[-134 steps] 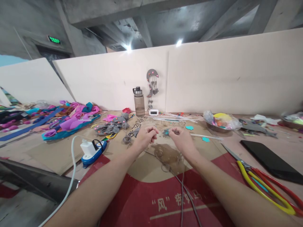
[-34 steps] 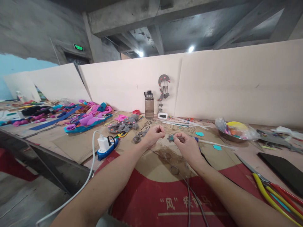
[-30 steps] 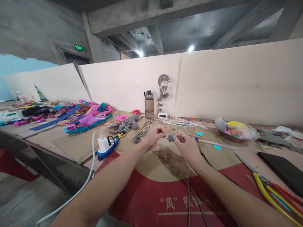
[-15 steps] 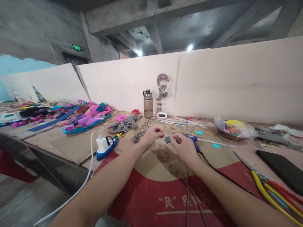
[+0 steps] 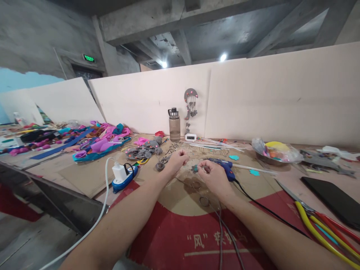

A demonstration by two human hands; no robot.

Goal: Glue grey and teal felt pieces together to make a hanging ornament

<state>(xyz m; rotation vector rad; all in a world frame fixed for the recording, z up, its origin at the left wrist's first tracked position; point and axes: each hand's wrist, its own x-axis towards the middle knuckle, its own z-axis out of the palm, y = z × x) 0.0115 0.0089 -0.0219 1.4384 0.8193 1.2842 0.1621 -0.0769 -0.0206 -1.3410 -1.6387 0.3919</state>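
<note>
My right hand [image 5: 215, 176] is closed in a pinch at the edge of a small grey flower-shaped piece [image 5: 194, 168] with a teal middle. To its left, my left hand [image 5: 177, 163] has thumb and fingertips pressed together; whatever is between them is too small to make out. The hands are a short gap apart above the cardboard [image 5: 174, 202]. A thin grey cord [image 5: 204, 201] lies looped below them and trails towards the near edge. Just behind my right hand rests a blue glue gun [image 5: 229, 170].
At left are a blue power strip [image 5: 123, 182], grey felt pieces [image 5: 144, 150] and colourful fabric scraps [image 5: 101, 144]. A bottle [image 5: 174, 127] and small clock [image 5: 191, 137] stand at the back. On the right are a metal bowl [image 5: 277, 161], yellow-handled scissors [image 5: 302, 217] and a black phone [image 5: 332, 198].
The flower-shaped piece has shifted slightly left along with my right hand. My left hand keeps its pinch, a little further left. The whole view has moved slightly.
</note>
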